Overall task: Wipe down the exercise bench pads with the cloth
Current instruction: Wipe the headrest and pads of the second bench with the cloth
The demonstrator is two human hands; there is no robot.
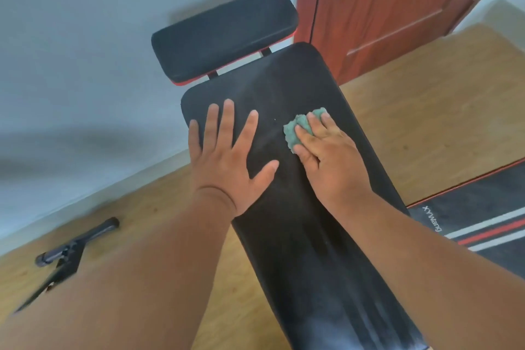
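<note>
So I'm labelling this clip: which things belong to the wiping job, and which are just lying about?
Job: cloth, long pad, small pad, right hand pressing the cloth, left hand flat on the long pad.
Lying about: mat, black bar, door.

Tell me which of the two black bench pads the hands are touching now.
The long pad: the left hand lies flat on it, the right hand presses the green cloth on it. The short pad beyond is untouched.

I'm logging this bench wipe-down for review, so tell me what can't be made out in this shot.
- Green cloth: mostly hidden under the right hand.
- Long pad: near end cut off by the bottom edge; parts covered by the left hand and both forearms.
- Black metal frame part on the floor: motion-blurred, partly behind the left forearm.
- Bench supports: hidden beneath the pads.
</note>
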